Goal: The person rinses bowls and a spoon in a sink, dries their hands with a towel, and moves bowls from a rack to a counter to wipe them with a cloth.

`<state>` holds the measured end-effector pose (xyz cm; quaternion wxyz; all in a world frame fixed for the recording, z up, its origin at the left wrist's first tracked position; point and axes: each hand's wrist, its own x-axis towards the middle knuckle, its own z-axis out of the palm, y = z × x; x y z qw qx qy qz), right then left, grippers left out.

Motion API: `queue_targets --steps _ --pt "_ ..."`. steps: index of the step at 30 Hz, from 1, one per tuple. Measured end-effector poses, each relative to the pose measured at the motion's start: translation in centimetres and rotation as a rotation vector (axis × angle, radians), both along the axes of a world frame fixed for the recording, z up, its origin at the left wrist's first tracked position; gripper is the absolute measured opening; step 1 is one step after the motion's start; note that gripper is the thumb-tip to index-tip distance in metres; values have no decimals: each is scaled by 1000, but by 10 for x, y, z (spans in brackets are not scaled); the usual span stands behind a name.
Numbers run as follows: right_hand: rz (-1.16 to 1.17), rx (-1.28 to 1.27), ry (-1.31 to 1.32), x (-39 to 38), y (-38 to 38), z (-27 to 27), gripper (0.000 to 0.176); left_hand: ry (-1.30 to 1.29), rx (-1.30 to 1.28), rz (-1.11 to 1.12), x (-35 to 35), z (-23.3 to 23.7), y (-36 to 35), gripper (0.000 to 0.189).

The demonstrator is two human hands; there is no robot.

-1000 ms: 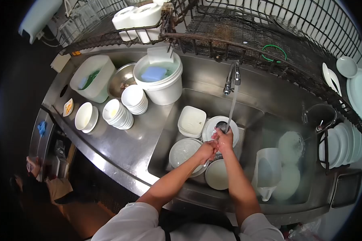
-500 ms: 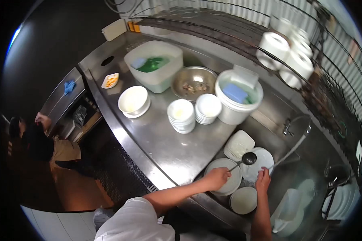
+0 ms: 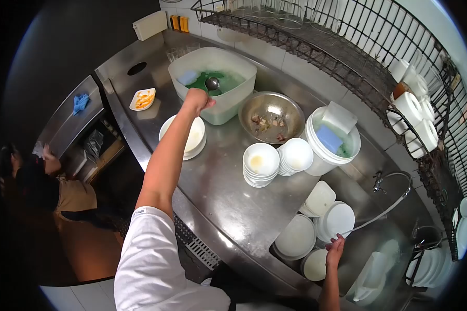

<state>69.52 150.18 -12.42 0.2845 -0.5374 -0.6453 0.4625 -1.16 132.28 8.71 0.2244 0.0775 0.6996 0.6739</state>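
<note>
My left hand [image 3: 198,99] is closed around the handle of a metal ladle [image 3: 212,83]. The ladle's bowl is over the green soapy water inside a large translucent plastic tub [image 3: 220,106], and the hand is just outside its near wall. At the sink, my right hand [image 3: 335,251] grips the end of a thin pale hose [image 3: 374,218] running from the tap. Beyond its fingertips are stacked white bowls [image 3: 338,217]. Large round plates [image 3: 296,237], a squarish white dish [image 3: 319,198] and a round bowl [image 3: 315,265] are also in the sink.
On the steel counter stand a metal basin [image 3: 270,132] with food scraps, stacked small bowls [image 3: 260,160], a white bucket [image 3: 316,155] with a blue sponge and a small dish [image 3: 142,99]. A wire rack [image 3: 316,49] overhangs the back. Another person [image 3: 72,193] is at far left.
My left hand has carried the ladle from above the sink plates up and left to the tub. My right hand remains at the sink with the hose. The camera view has shifted.
</note>
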Motion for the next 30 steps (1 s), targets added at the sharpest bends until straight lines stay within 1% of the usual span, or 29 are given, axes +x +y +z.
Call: queue_targets --steps 1,3,4,5,6,7,8,9,10,11,12,15,16,19,22,25,26,27,28,29,30 --pt "13 -12 3 -2 -2 1 56 7 21 6 -1 -2 -6 14" --pt "-76 -187 141 -4 -5 4 61 22 61 21 5 3 -27 17" --pt "-121 -273 211 -4 -4 5 64 40 81 117 15 5 -41 26" --pt "-158 -359 266 -2 -2 7 66 63 23 157 7 -9 -61 35" --pt "-196 -445 321 1 0 12 68 213 -158 254 8 -18 -82 43" --pt "-233 -529 377 2 2 16 70 491 -414 412 -11 -52 -109 52" --pt "-266 -544 387 3 3 18 70 578 -686 502 17 -36 -126 59" --pt "-282 -569 406 5 6 18 70 824 -923 670 2 -82 -154 63" --pt "-299 -597 424 8 10 12 70 711 -918 693 7 -96 -169 59" --pt "-315 -624 443 9 14 8 70 524 -895 528 2 -112 -186 54" --pt "-325 -633 453 6 15 8 70 335 -863 364 4 -115 -196 49" --pt "-344 -626 407 -10 19 10 69 -226 -364 173 16 -128 -194 36" --pt "-324 -632 406 -17 20 12 69 -168 -335 239 26 -122 -187 29" --pt "-261 -655 412 -30 18 13 68 -191 -275 231 20 -130 -185 31" --pt "-211 -697 414 -33 16 7 67 12 -345 277 38 -132 -189 37" --pt "-226 -691 394 -21 9 -4 68 383 -421 444 82 -122 -193 43" --pt "-235 -697 391 -15 6 -8 67 338 -426 481 96 -116 -196 45" --pt "-245 -699 388 -11 4 -11 67 420 -382 445 95 -140 -213 45" --pt "-261 -699 384 -4 1 -13 67 378 -372 448 115 -133 -218 44" --pt "-220 -698 387 5 -1 -20 66 329 -279 411 138 -125 -224 41" --pt "-165 -701 405 11 -6 -27 63 161 -295 303 165 -106 -231 37"
